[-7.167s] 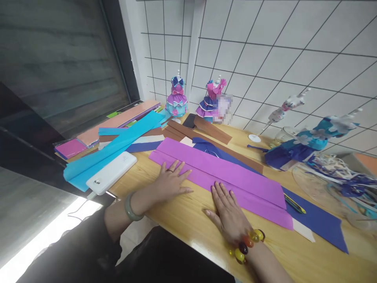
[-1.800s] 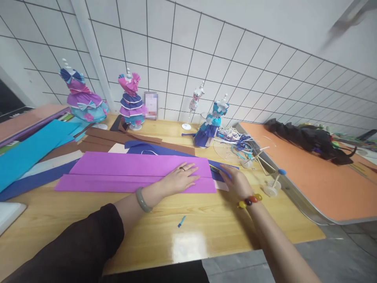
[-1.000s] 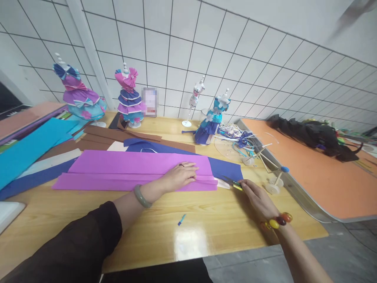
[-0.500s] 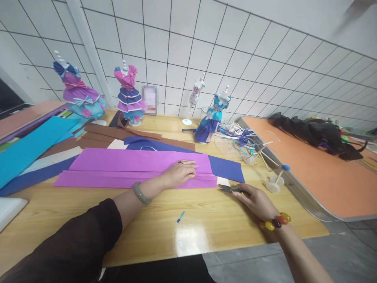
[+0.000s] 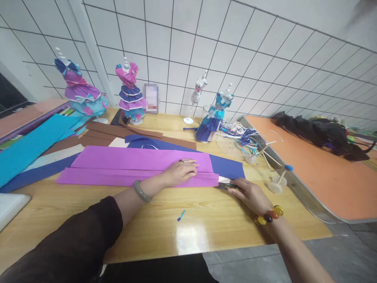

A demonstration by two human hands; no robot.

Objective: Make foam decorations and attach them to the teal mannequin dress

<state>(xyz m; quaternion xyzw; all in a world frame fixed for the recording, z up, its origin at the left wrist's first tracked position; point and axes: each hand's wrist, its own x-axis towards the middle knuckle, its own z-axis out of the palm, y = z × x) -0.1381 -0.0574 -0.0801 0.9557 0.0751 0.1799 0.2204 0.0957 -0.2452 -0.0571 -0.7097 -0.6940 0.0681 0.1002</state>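
A long sheet of purple crepe paper (image 5: 123, 159) with folds along its near side lies across the table. My left hand (image 5: 182, 173) rests on it near the right end, palm down with fingers stretched out. My right hand (image 5: 250, 194) grips dark-handled scissors (image 5: 225, 186); their blades reach the near right corner of the purple paper. How the fingers sit in the handles is hidden. Beneath the purple paper, a dark blue sheet (image 5: 228, 165) sticks out at the right, and a small white piece shows by the scissors.
Dress forms in paper dresses (image 5: 132, 92) stand along the tiled wall. Blue, brown and white sheets lie left and behind. Paper scraps (image 5: 241, 133), a small stick frame (image 5: 275, 171) and an orange tray (image 5: 312, 177) are at the right. A tiny blue scrap (image 5: 181, 215) lies in front.
My right hand has moved left with the scissors, bringing the blades from beside the purple paper onto its near right corner. My left hand has stayed on the paper.
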